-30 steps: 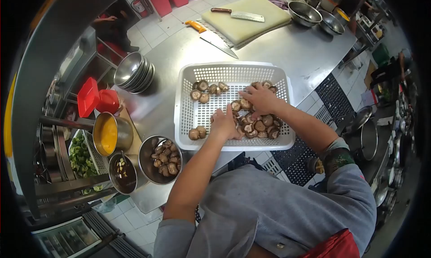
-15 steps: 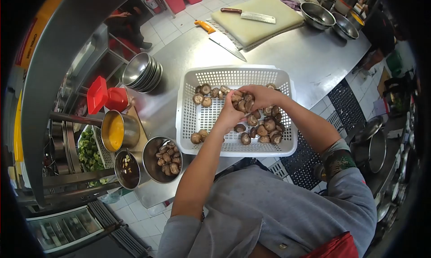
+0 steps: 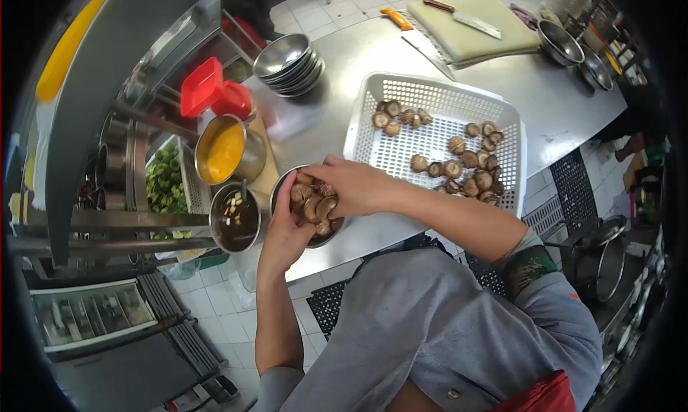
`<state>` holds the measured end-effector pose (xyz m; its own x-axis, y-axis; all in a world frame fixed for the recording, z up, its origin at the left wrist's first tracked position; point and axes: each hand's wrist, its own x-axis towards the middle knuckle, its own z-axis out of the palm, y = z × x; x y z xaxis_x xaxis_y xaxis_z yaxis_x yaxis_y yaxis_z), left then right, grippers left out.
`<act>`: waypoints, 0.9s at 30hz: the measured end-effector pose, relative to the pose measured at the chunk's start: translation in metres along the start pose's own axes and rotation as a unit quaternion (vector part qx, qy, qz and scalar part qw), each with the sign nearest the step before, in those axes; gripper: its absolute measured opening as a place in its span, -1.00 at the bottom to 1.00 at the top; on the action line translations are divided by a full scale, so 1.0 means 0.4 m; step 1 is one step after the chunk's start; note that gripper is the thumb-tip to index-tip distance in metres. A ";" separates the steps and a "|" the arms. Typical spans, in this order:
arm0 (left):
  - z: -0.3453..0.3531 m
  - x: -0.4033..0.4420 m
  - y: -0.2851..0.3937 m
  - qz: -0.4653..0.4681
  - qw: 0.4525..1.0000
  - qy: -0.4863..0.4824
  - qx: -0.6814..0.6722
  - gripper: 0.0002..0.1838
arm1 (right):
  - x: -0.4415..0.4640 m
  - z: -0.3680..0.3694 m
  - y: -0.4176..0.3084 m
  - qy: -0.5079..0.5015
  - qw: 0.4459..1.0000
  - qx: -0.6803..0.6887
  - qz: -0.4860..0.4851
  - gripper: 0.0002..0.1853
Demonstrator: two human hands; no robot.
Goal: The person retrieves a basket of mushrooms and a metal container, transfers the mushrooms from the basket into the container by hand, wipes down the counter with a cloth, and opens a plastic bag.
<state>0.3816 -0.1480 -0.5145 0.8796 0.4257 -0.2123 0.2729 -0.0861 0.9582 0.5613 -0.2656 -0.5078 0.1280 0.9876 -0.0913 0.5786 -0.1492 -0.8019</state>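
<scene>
Brown mushrooms (image 3: 309,203) are cupped between my two hands at the steel bowl (image 3: 335,234), low over its opening. My left hand (image 3: 285,233) curves around their left side, thumb toward the middle. From the right, my right hand (image 3: 360,187) closes over them with its fingers pointing left. Much of the bowl and its contents is hidden by the hands. To the right stands a white perforated basket (image 3: 522,147), with more mushrooms (image 3: 473,172) in loose groups at its right side and upper left.
Left of the bowl are a pot of yellow liquid (image 3: 223,150) and a bowl of dark liquid (image 3: 235,229). Stacked steel bowls (image 3: 290,64) and red containers (image 3: 204,88) stand behind. A cleaver (image 3: 476,25) lies on the cutting board (image 3: 459,43), beside an orange-handled knife (image 3: 428,54).
Both hands have moved left from the basket to the steel bowl, carrying a clump of mushrooms. Fewer mushrooms lie in the basket, and the view has turned left.
</scene>
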 end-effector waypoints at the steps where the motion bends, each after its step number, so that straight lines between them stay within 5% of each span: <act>1: -0.040 -0.012 -0.043 -0.018 0.999 0.016 0.026 0.05 | 0.027 0.032 0.004 0.003 1.000 -0.015 -0.014 -0.11; 5: -0.121 -0.021 -0.094 -0.129 0.981 0.037 0.142 -0.08 | 0.053 0.065 0.023 0.049 0.997 -0.043 -0.047 -0.19; 7: -0.142 -0.038 -0.133 -0.048 0.976 0.072 0.199 -0.20 | -0.018 -0.023 0.057 0.086 0.996 0.014 -0.015 -0.24; 11: -0.065 -0.003 -0.027 0.053 0.967 0.098 0.227 -0.28 | -0.141 -0.191 0.328 0.219 0.951 -0.021 0.219 -0.31; 15: 0.170 0.279 0.029 0.185 0.954 -0.036 0.235 -0.35 | -0.109 -0.194 0.515 0.201 0.943 -0.163 0.210 -0.24; 17: 0.292 0.456 -0.003 0.200 0.913 -0.036 0.354 -0.39 | -0.074 -0.170 0.539 0.196 0.933 -0.208 0.221 -0.21; 20: 0.383 0.647 -0.094 0.130 0.839 -0.062 0.524 -0.46 | -0.055 -0.155 0.554 0.165 0.931 -0.207 0.250 -0.27; 25: 0.438 0.669 -0.050 0.079 0.740 -0.111 0.659 -0.48 | -0.075 -0.122 0.612 0.255 0.921 -0.197 0.221 -0.38; 27: 0.429 0.647 -0.046 0.071 0.779 -0.088 0.617 -0.52 | -0.088 -0.120 0.620 0.257 0.925 -0.165 0.227 -0.41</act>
<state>0.6711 -0.1909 -0.6201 0.9449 0.2132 -0.2483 0.2404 -0.9670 0.0845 0.7389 -0.3398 -0.6751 0.7350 0.6779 -0.0139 0.5746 -0.6336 -0.5180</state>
